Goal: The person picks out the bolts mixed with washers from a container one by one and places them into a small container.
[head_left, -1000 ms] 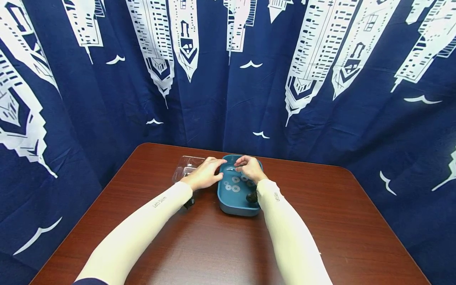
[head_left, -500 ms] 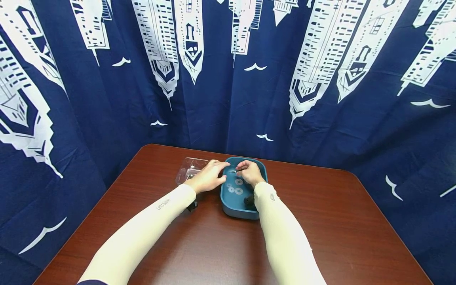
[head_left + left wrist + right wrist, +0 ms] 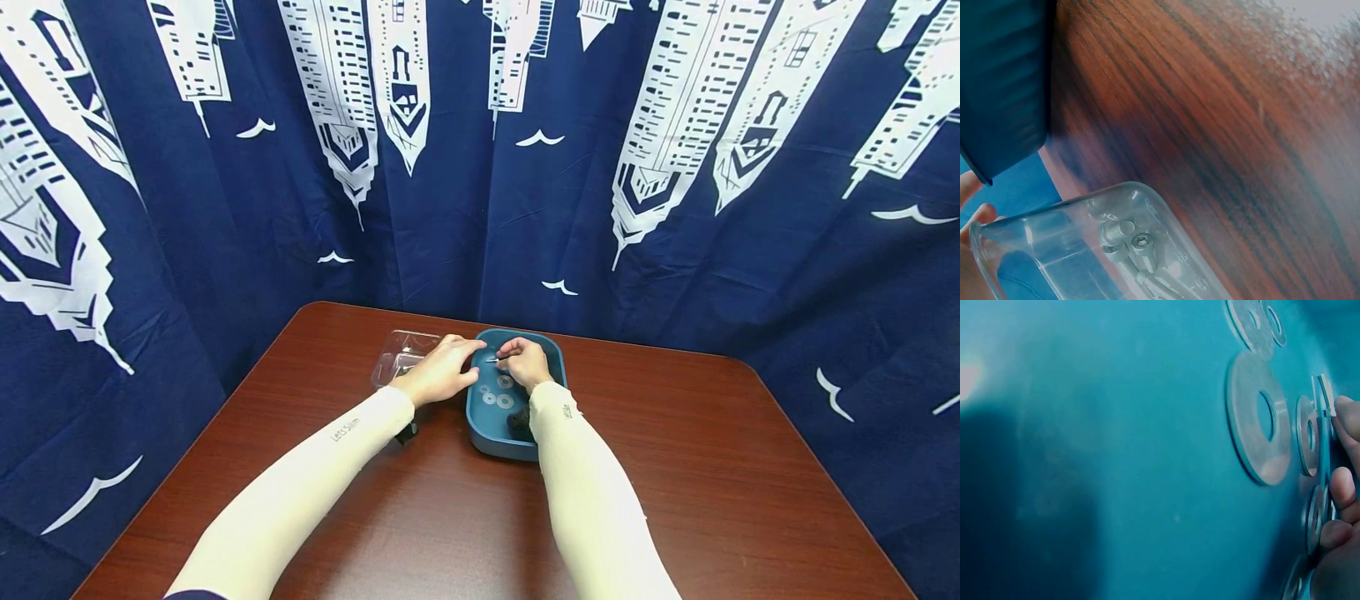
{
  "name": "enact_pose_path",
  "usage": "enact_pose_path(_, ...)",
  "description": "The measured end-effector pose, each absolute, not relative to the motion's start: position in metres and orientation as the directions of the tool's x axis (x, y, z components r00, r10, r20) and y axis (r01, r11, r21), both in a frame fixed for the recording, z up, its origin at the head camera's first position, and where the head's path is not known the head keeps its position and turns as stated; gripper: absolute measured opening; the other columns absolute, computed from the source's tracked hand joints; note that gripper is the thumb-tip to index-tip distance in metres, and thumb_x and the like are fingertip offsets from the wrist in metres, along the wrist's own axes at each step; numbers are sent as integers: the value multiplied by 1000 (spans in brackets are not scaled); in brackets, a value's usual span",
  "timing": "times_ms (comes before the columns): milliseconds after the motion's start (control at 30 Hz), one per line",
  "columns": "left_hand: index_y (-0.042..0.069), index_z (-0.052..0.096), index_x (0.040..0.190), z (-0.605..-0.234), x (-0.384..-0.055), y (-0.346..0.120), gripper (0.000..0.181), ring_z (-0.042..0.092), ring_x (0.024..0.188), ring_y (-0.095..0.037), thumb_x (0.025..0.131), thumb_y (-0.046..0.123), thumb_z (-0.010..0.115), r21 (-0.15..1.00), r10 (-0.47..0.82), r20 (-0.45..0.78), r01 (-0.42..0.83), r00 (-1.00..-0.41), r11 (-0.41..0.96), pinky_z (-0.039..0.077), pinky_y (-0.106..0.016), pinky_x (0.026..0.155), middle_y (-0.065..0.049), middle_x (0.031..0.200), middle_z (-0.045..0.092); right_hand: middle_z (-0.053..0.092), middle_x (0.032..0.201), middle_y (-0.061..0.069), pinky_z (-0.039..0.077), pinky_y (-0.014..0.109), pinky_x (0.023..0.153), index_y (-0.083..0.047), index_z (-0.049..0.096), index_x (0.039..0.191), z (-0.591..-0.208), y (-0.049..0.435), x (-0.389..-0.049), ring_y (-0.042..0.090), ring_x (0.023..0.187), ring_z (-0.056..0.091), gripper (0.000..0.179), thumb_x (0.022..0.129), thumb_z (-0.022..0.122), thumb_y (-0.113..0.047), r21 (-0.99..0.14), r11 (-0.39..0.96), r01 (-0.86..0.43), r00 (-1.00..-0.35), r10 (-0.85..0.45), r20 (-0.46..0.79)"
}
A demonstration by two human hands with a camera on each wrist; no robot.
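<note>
In the head view, a blue rectangular bin (image 3: 504, 450) stands near the table's far edge with several flat silver washers (image 3: 505, 402) on its floor. My right hand (image 3: 527, 365) reaches inside, its curled thumb and fingers pinching a small thin silver metal piece (image 3: 491, 360). In the right wrist view the fingertips (image 3: 1342, 484) meet this piece at the right edge, partly hidden; its kind is unclear. My left hand (image 3: 442, 372) lies at the bin's left rim with loosely extended fingers. Beside it sits a clear plastic container (image 3: 1141, 187) with several socket-head bolts (image 3: 1142, 242).
The brown wooden table (image 3: 675, 467) extends to the right and in front of the bin. Behind it hangs a navy curtain (image 3: 450, 250) with white printed buildings. A black wrist device (image 3: 519, 423) sits at my right wrist, over the bin.
My right fingers have moved slightly left onto the silver piece, which lay apart from them earlier. The left hand stays at the bin's rim. The head view has shifted a little.
</note>
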State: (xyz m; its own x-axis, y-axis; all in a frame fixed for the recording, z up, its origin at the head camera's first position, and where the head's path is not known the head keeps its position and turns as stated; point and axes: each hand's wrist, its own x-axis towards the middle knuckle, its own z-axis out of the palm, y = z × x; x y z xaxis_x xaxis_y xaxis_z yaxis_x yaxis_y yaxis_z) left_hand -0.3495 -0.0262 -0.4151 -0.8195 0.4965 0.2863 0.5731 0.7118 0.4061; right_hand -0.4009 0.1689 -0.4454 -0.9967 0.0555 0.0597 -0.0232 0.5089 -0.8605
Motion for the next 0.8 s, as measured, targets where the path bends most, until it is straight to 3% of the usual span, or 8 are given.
enact_pose_path(367,10,52,146,-415,-348,-25,52,46,135,-27,97,22,63,402,498,275,569,-822,718,37,-39,116,-11,144,58,75,83,5,47,21,55,-5,70,88,-448,167,-402,10,64,62,17,77,80,2,-838,546,7,-994,95,53)
enact_pose_path(800,9,53,145,-415,-348,-26,51,47,134,-28,97,23,62,406,498,288,575,-818,711,39,-39,115,-12,142,59,73,75,1,48,24,55,-11,67,77,-449,164,-400,13,66,63,17,75,81,-1,-790,613,-9,-986,127,109)
